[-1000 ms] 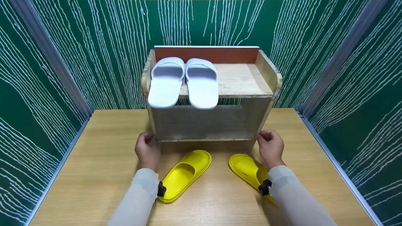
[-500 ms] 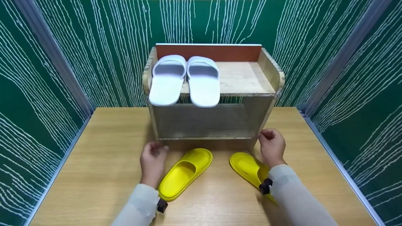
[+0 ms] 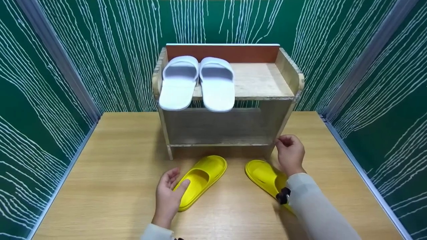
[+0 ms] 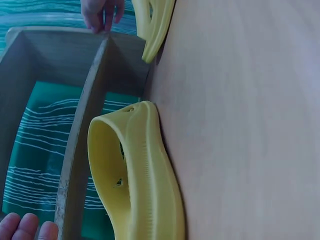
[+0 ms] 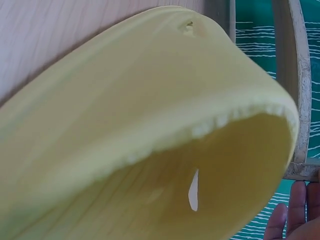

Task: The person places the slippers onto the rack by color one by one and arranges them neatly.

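On the table (image 3: 116, 173), just to the near side of the rack (image 3: 263, 81), lie the left yellow slipper (image 3: 211, 165) and the right yellow slipper (image 3: 261, 171), toes toward the far side and angled inward. Your left hand (image 3: 169, 196) is at the left yellow slipper, thumb and fingers apart, holding nothing; whether it touches the slipper can't be told. Your right hand (image 3: 292, 153) is at the low right end of the rack, and the pictures don't settle whether it pinches it or merely touches it. Watch that contact: a sudden tug could jolt the rack, and the white slippers (image 3: 218, 95), which jut past its upper near edge, might tip off. Your right sleeve (image 3: 310, 196) and dark wrist device (image 3: 283, 196) cover part of the right yellow slipper's near end, so swinging that arm left could drag it askew. A careless sweep of your left thumb might nudge the left one. Only the head view shows the white slippers; the right wrist view, though, looks into the right yellow slipper's hollow and catches a slot (image 5: 194, 192) there. From the left wrist, your fingertips (image 4: 27, 227) seem close to the rack, yet the head view puts them clearly short of it.
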Available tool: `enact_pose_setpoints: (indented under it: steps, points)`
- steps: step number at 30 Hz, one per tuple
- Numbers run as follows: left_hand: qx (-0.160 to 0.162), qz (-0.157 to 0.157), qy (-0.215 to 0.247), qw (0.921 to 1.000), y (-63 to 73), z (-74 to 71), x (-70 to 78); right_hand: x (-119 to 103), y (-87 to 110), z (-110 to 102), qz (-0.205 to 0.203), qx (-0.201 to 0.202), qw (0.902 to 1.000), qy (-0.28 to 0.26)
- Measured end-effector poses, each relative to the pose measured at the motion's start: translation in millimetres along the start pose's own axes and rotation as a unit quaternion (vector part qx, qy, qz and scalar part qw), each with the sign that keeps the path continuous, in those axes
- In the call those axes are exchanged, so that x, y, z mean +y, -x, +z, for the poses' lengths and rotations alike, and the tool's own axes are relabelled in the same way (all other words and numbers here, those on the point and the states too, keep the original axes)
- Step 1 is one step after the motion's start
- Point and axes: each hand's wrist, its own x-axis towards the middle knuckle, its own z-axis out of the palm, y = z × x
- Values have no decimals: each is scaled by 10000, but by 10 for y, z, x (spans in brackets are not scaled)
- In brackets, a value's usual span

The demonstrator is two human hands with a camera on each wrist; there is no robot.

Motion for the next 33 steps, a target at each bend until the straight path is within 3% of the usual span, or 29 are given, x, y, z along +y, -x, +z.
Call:
enact_pose_setpoints:
  steps: [4, 8, 13, 16, 22, 33]
  points:
    - [-193, -78, -215, 9996, 50, -5, -76, -15, 6, -24, 140, -42, 9999, -44]
    - [-486, -287, -786, 9953, 51, -37, -156, -21, 4, -26, 235, -48, 9997, -50]
    - [-739, -639, -1666, 9812, 66, -74, -217, -26, 12, -11, 165, -63, 9998, -51]
    - [-936, -670, -2019, 9726, 78, -104, -227, -20, 21, 2, -38, 66, 10000, -51]
    - [-1259, -674, -2389, 9605, 82, -151, -270, 10, 16, 26, -292, 264, 9992, -57]
    - [-1340, -848, -2673, 9505, 52, -136, -280, 4, 11, 28, -267, 274, 9991, -159]
